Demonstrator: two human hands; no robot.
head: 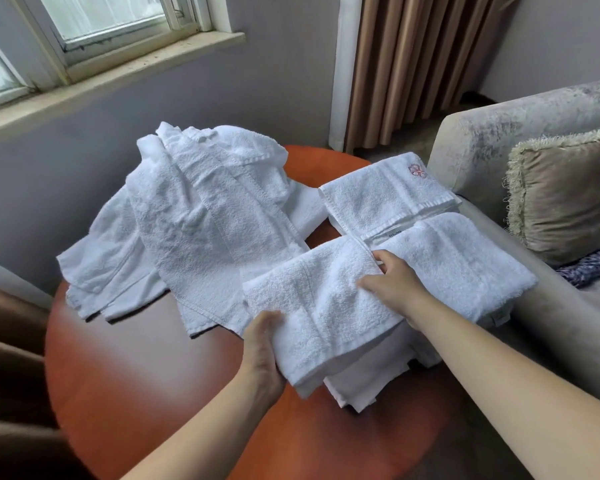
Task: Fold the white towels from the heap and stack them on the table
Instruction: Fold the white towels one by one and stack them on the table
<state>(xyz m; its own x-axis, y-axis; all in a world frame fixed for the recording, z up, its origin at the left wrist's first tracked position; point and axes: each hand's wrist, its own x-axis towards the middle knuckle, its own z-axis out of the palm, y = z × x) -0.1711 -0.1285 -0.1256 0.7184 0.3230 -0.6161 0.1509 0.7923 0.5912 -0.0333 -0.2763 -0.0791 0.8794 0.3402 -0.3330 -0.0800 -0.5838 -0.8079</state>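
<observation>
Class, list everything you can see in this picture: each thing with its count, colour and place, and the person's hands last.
heap of unfolded towels: one, white, table's far left.
held towel: one, white, folded, table's near right, atop other folded towels.
emblem towel: one, white with pink emblem, table's far right.
table: one, reddish-brown, centre.
sofa: one, grey-beige, right.
cushion: one, tan, on the sofa.
curtain: one, brown, top centre.
window: one, pale-framed, top left.
left hand: one, grips held towel's near corner.
right hand: one, grips its far edge.
</observation>
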